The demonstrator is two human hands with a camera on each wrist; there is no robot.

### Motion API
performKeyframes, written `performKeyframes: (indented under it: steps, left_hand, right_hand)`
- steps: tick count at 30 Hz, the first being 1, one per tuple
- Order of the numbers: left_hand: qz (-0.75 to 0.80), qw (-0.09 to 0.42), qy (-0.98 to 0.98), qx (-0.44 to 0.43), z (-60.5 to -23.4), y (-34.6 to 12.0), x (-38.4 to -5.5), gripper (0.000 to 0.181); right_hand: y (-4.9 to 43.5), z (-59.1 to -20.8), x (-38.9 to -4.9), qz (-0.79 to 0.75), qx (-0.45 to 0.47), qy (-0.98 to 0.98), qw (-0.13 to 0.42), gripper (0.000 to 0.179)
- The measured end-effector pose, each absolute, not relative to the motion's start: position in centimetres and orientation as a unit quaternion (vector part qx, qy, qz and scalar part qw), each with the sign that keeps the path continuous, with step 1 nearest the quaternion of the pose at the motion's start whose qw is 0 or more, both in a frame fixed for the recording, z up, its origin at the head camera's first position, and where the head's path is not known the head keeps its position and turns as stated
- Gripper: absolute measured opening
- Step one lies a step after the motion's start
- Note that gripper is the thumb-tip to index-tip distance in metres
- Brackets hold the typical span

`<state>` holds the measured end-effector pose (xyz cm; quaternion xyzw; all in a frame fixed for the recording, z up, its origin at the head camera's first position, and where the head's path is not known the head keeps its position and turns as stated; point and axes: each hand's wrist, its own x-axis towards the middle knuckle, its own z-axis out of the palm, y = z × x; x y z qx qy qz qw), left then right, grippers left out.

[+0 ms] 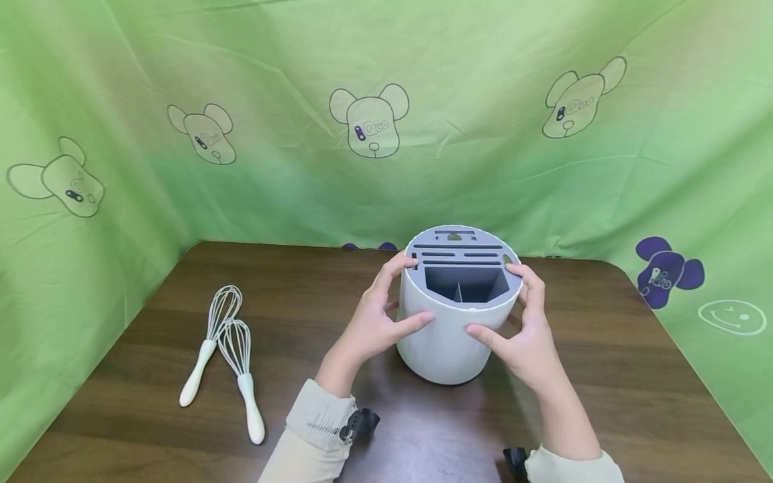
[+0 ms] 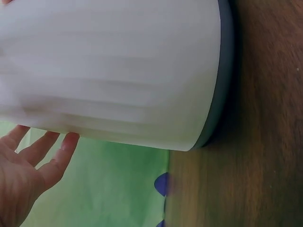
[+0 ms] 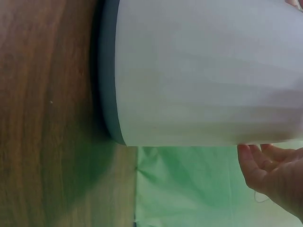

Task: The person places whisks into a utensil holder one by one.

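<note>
We are cupping our left hand (image 1: pixel 376 316) and right hand (image 1: pixel 527 341), fingers (image 1: pixel 390 270) curved broadly, around a white utensil holder (image 1: pixel 443 352) upright on the surface (image 1: pixel 308 282), likely for steadiness; behind, a green curtain (image 1: pixel 471 181) is hanging.

Only blurred lettering (image 1: pixel 379 127) showing
Beyond the desk's (image 1: pixel 616 349) far and right edges, bear heads (image 1: pixel 372 141) on the green cloth (image 1: pixel 483 188) are bearing short words, hardly legible.

- Holder (image 1: pixel 445 343): on the table (image 1: pixel 610 376), between left hand (image 1: pixel 370 327) and right hand (image 1: pixel 531 345)
- Two whisks (image 1: pixel 244 384): left of the left hand
- Curtain (image 1: pixel 459 181): beyond both hands
</note>
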<state>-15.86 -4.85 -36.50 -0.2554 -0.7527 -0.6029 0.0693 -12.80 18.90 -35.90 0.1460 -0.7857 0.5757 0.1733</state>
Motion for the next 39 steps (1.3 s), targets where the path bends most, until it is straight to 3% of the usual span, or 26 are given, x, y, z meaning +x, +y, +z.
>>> performKeyframes:
  steps: [39]
  left_hand:
    - [-0.583, 0.108, -0.758, -0.271, -37.9, -8.3, -13.3, 0.075]
  right_hand:
    - [15.9, -36.9, -10.4, 0.546, 0.174, -0.795, 0.197, 0.108]
